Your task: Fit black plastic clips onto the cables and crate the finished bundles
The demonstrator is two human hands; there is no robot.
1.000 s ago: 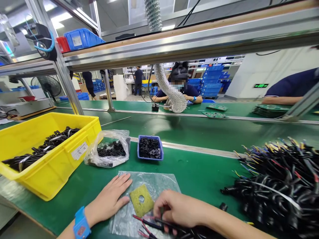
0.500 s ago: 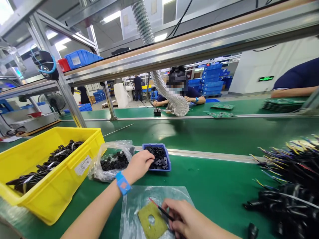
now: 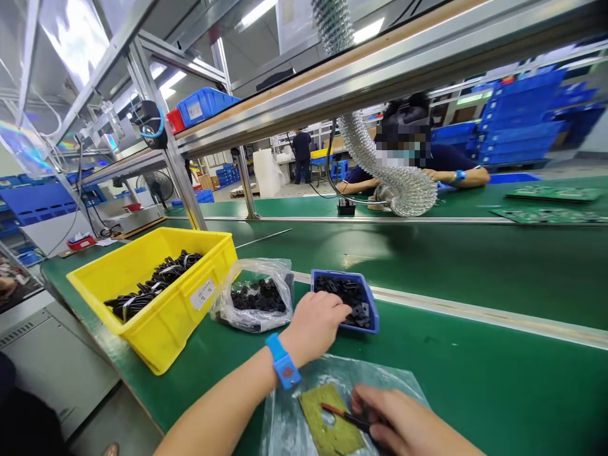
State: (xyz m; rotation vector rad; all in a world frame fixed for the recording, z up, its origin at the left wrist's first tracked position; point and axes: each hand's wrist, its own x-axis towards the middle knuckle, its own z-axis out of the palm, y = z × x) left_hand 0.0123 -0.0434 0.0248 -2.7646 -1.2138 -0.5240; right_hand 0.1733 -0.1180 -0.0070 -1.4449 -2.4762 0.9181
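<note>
My left hand (image 3: 317,323), with a blue band (image 3: 284,362) on its wrist, is at the near left rim of a small blue bin (image 3: 375,320). Its fingers are bent together over the bin's small black parts (image 3: 349,292); anything between them is hidden. At the lower right, my right hand (image 3: 387,415) is closed around a slim black wire-like piece with a red end (image 3: 338,411). That end lies over a yellow sponge pad with a hole (image 3: 313,405). Beneath the pad is a clear plastic bag (image 3: 280,424), flat on the green table.
An open clear bag (image 3: 223,310) of black parts stands left of the bin. Further left is a yellow crate (image 3: 175,335) holding bundled black cables (image 3: 156,285). A metal strip (image 3: 427,307) crosses the table. Opposite, a co-worker (image 3: 456,168) sits behind a flexible duct (image 3: 413,190).
The view has swung left, so the cable pile at the right is out of frame. My left hand stays by the bin, its fingers now lower over the parts. My right hand still holds the slim piece.
</note>
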